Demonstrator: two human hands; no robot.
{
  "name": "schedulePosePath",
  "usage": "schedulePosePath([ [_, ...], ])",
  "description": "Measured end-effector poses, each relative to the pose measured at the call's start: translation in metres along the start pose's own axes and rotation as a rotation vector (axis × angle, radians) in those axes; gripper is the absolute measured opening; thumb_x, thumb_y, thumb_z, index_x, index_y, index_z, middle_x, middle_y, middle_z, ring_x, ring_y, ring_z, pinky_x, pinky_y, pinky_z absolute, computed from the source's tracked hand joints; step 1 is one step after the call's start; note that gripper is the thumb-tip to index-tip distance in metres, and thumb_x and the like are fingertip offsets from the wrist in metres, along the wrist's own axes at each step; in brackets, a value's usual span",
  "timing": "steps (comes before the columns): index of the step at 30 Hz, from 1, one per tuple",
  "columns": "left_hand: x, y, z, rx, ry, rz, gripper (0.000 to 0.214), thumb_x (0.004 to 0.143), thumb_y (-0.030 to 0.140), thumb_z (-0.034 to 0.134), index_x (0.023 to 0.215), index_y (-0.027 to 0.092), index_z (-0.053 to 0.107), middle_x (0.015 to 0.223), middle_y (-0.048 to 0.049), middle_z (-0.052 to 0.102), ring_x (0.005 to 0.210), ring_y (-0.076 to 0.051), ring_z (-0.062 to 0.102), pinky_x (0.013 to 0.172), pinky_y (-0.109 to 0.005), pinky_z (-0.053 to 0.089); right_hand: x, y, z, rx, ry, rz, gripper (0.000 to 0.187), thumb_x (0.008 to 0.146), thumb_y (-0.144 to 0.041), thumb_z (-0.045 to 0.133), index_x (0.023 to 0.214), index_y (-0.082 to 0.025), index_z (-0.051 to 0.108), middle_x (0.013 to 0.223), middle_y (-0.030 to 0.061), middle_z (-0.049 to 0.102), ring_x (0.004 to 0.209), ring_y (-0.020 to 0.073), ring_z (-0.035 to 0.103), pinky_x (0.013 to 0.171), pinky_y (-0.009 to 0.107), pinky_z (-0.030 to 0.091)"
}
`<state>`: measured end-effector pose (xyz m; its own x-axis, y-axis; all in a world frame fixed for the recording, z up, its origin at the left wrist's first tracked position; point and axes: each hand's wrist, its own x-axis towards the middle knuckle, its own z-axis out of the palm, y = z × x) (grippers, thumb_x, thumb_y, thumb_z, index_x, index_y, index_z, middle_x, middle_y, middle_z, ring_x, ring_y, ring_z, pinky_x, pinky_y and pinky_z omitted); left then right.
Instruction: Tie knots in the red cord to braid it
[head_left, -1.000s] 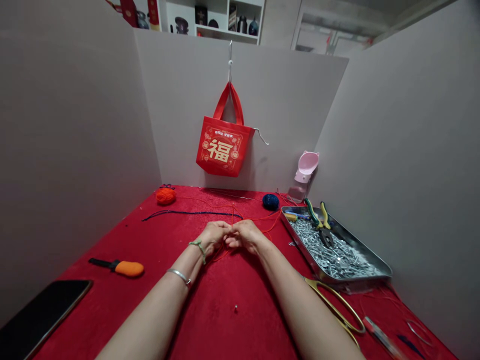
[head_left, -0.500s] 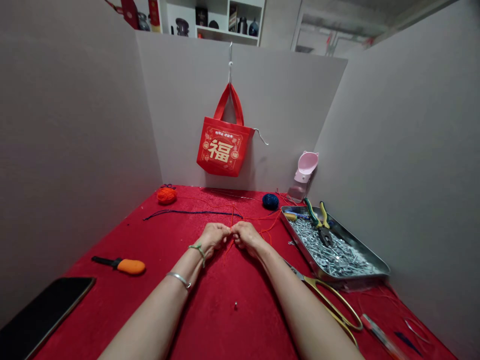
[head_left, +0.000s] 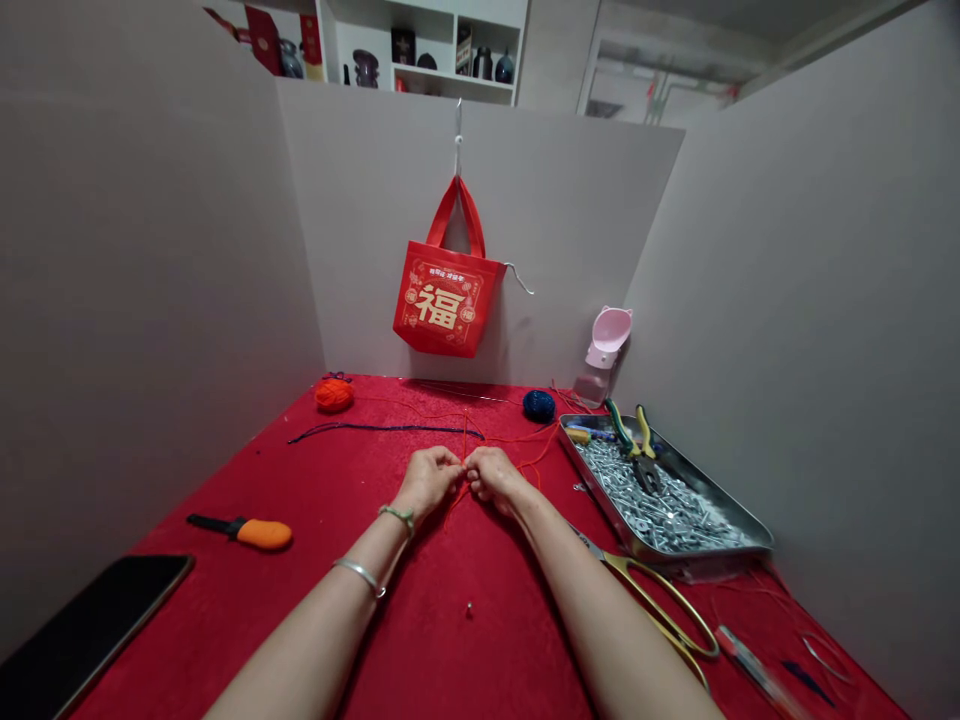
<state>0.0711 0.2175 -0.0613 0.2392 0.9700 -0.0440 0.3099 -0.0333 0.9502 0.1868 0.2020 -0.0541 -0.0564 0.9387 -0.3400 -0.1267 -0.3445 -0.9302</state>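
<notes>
The left hand (head_left: 431,482) and right hand (head_left: 493,474) meet over the middle of the surface (head_left: 330,490), each grip a narrow pinch on the red cord (head_left: 465,438), which shows just beyond and below them. The work looks partway along: the cord is in hand, but loose strands (head_left: 517,440) lie spread out, apparently unworked. The hands hide any knot, the right forearm (head_left: 596,590) covers part of the scissors (head_left: 619,566), and the phone (head_left: 105,620) is cut off.

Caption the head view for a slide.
Hands pinch red cord at a red table, scissors and tray to the right.
</notes>
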Motion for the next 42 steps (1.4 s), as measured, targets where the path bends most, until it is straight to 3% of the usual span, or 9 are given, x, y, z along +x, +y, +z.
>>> schedulePosePath([
  [7, -0.005, -0.005, -0.014, 0.542, 0.004, 0.376, 0.020, 0.073, 0.020, 0.046, 0.078, 0.015, 0.064, 0.063, -0.0022, 0.059, 0.058, -0.009, 0.048, 0.057, -0.017, 0.032, 0.002, 0.002, -0.003, 0.064, -0.043, -0.005, 0.003, 0.063, -0.015, 0.039, 0.062, -0.014, 0.037, 0.044, -0.0075, 0.027, 0.031, 0.0016, 0.020, 0.034, 0.016, 0.011],
  [13, -0.025, 0.015, -0.016, 1.069, -0.043, 0.457, 0.033, 0.080, 0.019, 0.037, 0.105, 0.025, 0.058, 0.073, -0.0073, 0.060, 0.064, -0.016, 0.053, 0.058, -0.021, 0.033, 0.001, 0.005, 0.003, 0.110, 0.023, -0.035, 0.015, 0.066, -0.015, 0.048, 0.061, -0.015, 0.034, 0.041, -0.0083, 0.029, 0.031, 0.0019, 0.022, 0.033, 0.016, 0.011],
  [18, -0.033, 0.023, -0.015, 1.263, -0.099, 0.469, 0.033, 0.082, 0.019, 0.032, 0.092, 0.021, 0.063, 0.076, -0.0108, 0.060, 0.066, -0.022, 0.057, 0.057, -0.027, 0.037, 0.001, 0.004, 0.001, 0.120, 0.015, 0.011, 0.017, 0.071, -0.014, 0.045, 0.060, -0.015, 0.032, 0.040, -0.0087, 0.026, 0.031, 0.0020, 0.020, 0.032, 0.015, 0.012],
  [27, -0.025, 0.029, -0.061, 1.102, -0.170, 0.065, 0.026, 0.069, 0.016, 0.046, 0.079, 0.024, 0.068, 0.084, -0.0099, 0.065, 0.083, -0.024, 0.059, 0.068, -0.030, 0.041, -0.001, 0.000, -0.014, 0.049, 0.022, -0.016, 0.019, 0.070, -0.015, 0.049, 0.059, -0.015, 0.034, 0.041, -0.0062, 0.034, 0.029, 0.0024, 0.025, 0.032, 0.015, 0.013],
  [32, -0.031, 0.054, -0.087, 1.284, 0.031, -0.149, 0.024, 0.066, 0.016, 0.048, 0.079, 0.014, 0.067, 0.088, -0.0190, 0.062, 0.086, -0.033, 0.057, 0.067, -0.039, 0.043, -0.002, -0.003, -0.016, -0.072, 0.051, -0.075, 0.020, 0.069, -0.017, 0.048, 0.055, -0.015, 0.034, 0.037, -0.0069, 0.032, 0.028, 0.0021, 0.021, 0.032, 0.017, 0.009],
  [35, -0.029, 0.067, -0.074, 1.154, 0.131, 0.019, 0.032, 0.069, 0.013, 0.045, 0.095, 0.015, 0.063, 0.090, -0.0162, 0.062, 0.086, -0.027, 0.058, 0.073, -0.035, 0.043, -0.002, -0.003, -0.014, -0.128, 0.051, -0.092, 0.020, 0.070, -0.018, 0.047, 0.054, -0.015, 0.035, 0.035, -0.0065, 0.032, 0.027, 0.0021, 0.019, 0.032, 0.018, 0.008],
  [37, -0.021, 0.068, -0.054, 0.889, 0.055, 0.127, 0.036, 0.073, 0.014, 0.044, 0.105, 0.015, 0.057, 0.077, -0.0112, 0.064, 0.073, -0.019, 0.060, 0.070, -0.028, 0.044, -0.001, -0.003, -0.013, -0.145, 0.040, -0.101, 0.022, 0.069, -0.018, 0.046, 0.052, -0.016, 0.033, 0.034, -0.0067, 0.030, 0.027, 0.0025, 0.019, 0.032, 0.019, 0.009],
  [39, -0.010, 0.063, -0.032, 0.587, -0.129, 0.007, 0.045, 0.073, 0.012, 0.044, 0.117, 0.013, 0.046, 0.060, -0.0058, 0.061, 0.053, -0.015, 0.058, 0.055, -0.023, 0.044, -0.002, -0.003, -0.012, -0.147, 0.024, -0.105, 0.023, 0.069, -0.019, 0.046, 0.051, -0.016, 0.031, 0.033, -0.0071, 0.028, 0.026, 0.0030, 0.018, 0.032, 0.020, 0.008],
  [42, 0.005, 0.047, -0.008, 0.284, -0.249, -0.137, 0.056, 0.071, 0.007, 0.045, 0.125, 0.009, 0.030, 0.054, -0.0023, 0.058, 0.044, -0.014, 0.055, 0.044, -0.021, 0.042, -0.002, -0.004, -0.014, -0.150, 0.018, -0.099, 0.022, 0.067, -0.020, 0.046, 0.050, -0.016, 0.034, 0.031, -0.0072, 0.027, 0.026, 0.0033, 0.017, 0.032, 0.020, 0.007],
])
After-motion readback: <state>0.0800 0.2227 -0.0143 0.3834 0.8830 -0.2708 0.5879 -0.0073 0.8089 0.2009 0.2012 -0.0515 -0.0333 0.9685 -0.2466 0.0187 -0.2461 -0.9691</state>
